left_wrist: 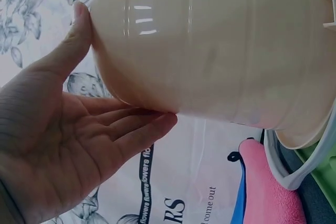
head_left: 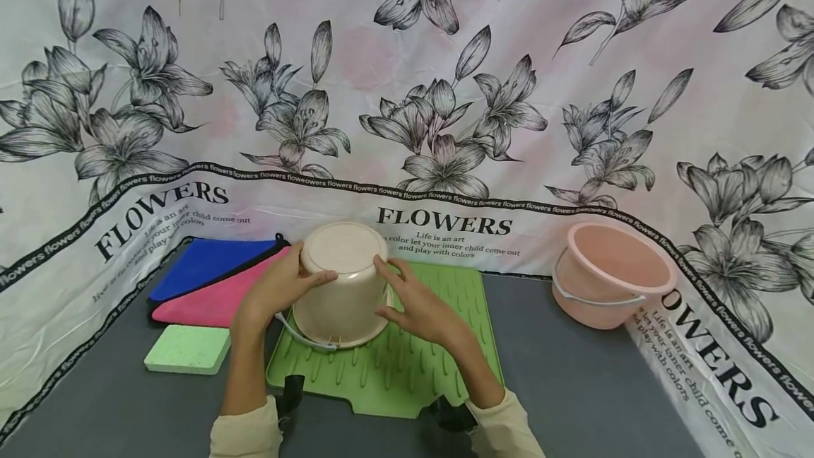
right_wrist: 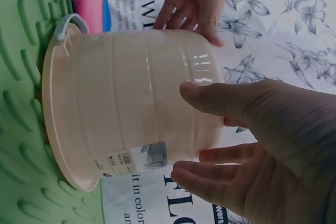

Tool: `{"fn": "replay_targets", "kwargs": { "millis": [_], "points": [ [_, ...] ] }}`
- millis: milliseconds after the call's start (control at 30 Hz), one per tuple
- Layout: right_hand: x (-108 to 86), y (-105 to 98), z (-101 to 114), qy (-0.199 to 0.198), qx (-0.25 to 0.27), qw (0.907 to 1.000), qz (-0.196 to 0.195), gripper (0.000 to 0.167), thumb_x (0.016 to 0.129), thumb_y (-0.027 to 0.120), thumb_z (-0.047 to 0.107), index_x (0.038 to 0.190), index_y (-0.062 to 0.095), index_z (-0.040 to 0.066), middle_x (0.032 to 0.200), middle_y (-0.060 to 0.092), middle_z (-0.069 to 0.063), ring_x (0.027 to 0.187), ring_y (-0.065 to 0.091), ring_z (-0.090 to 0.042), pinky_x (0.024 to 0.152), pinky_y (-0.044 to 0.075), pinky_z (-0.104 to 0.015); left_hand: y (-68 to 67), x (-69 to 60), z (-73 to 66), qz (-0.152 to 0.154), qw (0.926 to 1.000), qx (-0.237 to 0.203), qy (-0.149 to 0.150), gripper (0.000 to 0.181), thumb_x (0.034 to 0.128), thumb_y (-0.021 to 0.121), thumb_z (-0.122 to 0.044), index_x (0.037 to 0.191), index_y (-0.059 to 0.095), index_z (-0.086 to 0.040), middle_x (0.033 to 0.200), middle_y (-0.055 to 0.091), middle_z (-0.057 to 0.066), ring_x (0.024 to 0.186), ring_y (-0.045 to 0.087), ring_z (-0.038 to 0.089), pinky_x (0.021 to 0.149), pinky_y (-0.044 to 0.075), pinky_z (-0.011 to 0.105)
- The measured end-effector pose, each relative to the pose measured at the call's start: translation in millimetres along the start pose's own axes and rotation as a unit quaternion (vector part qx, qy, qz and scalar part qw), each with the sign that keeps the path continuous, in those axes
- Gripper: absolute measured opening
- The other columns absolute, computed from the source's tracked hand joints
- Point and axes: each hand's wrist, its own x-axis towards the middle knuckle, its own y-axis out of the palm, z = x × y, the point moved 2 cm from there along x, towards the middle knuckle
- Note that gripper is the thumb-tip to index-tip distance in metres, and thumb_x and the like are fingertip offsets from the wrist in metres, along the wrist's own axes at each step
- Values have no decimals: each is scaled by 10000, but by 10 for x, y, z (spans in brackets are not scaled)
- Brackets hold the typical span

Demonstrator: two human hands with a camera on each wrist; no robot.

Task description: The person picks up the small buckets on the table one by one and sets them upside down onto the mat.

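Here — glossy upturned bucket | between left hand, right hand | ridged mat

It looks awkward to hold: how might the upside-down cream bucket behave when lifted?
The cream bucket looks like moulded plastic, so probably stiff. Its glossy wall may be slippery. The grey handle, attached near the rim, would likely swing.

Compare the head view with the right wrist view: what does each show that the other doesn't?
Only the head view shows the upright pink bucket and the person's sleeves. Only the right wrist view shows the printed label. Both show the overturned beige bucket on the green mat, the left hand and the right hand.
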Motion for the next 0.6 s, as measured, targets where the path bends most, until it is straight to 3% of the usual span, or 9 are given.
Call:
{"fn": "replay_targets", "kwargs": {
  "millis": [100, 300, 600],
  "points": [
    [9, -1, -3, 39, -59, 9999, 106, 874, 982, 743, 200, 1674, 219, 92, 1680, 275, -230, 1421, 538, -407, 1100, 548, -497, 9, 9, -51, -25, 9998, 186, 70, 965, 958, 766, -399, 1615, 220, 49, 1586, 413, 318, 1434, 492, 480, 1124, 463, 657],
    [11, -29, -8, -65, -102, 9998, 130, 855, 987, 738, 203, 1669, 237, 85, 1669, 300, -230, 1419, 543, -398, 1098, 550, -491, 34, 22, -163, 197, 9928, 1107, -426, 1220, 913, 771, -533, 1610, 36, 146, 1674, 97, 420, 1495, 347, 574, 1155, 425, 674],
    [-51, -120, -48, -107, -29, 9993, 347, 803, 1004, 718, 225, 1664, 275, 114, 1676, 307, -235, 1469, 491, -405, 1128, 523, -523, 71, 55, -142, 251, 9937, 938, -565, 1246, 897, 795, -520, 1611, 13, 137, 1681, 57, 413, 1506, 317, 580, 1188, 393, 666]
  ]
}}
